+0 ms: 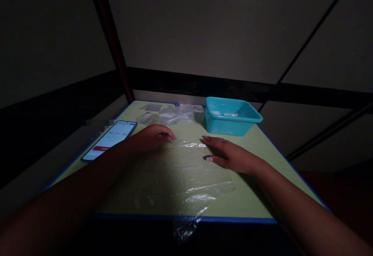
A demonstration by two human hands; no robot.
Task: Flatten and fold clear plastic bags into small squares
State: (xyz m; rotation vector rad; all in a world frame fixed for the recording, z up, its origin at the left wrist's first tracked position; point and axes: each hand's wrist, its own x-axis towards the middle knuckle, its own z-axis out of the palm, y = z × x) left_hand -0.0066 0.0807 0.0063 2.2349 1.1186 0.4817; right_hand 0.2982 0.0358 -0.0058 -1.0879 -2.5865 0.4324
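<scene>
A thin, see-through plastic bag (186,170) lies spread and creased on the table, its near end hanging over the front edge. At its far left corner, my left hand (153,136) has its fingers curled, with thumb and fingertips closed on the plastic. My right hand (233,153) rests at the bag's right side, palm down. Its fingers are stretched forward and its thumb is apart, with the fingertips at the far right edge of the plastic.
A turquoise basin (230,126) with whitish items inside stands at the back right. Crumpled clear plastic pieces (170,115) lie at the back. A lit phone (109,141) lies by the left edge of the pale yellow table (256,197). Walls stand behind and to the left.
</scene>
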